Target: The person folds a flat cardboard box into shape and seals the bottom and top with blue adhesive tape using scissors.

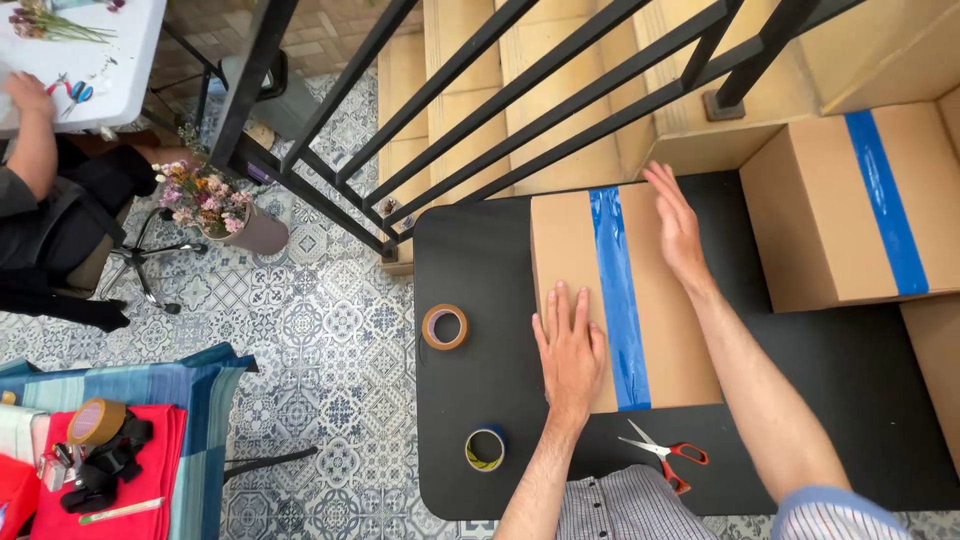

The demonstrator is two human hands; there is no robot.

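Nearest you, at the near edge of the black desk [480, 260]: one pair of scissors [663, 455] with red handles, blades pointing left. Tape rolls on the desk: two, a brown one [445, 327] left of the box and a blue-and-yellow one [485, 449] nearer you. Cardboard boxes in full view: two. One box [680, 330] lies on the desk with a single blue tape strip [620, 300] running near to far down its top; a second box [830, 210] with its own blue strip sits to the right, just beside the first.

Your left hand [570, 350] lies flat, palm down, fingers spread a little, on the box top just left of the blue strip; it grips nothing. Your right hand [678, 228] is open, fingers straight and together, edge-on against the box's far right part; it holds nothing either.
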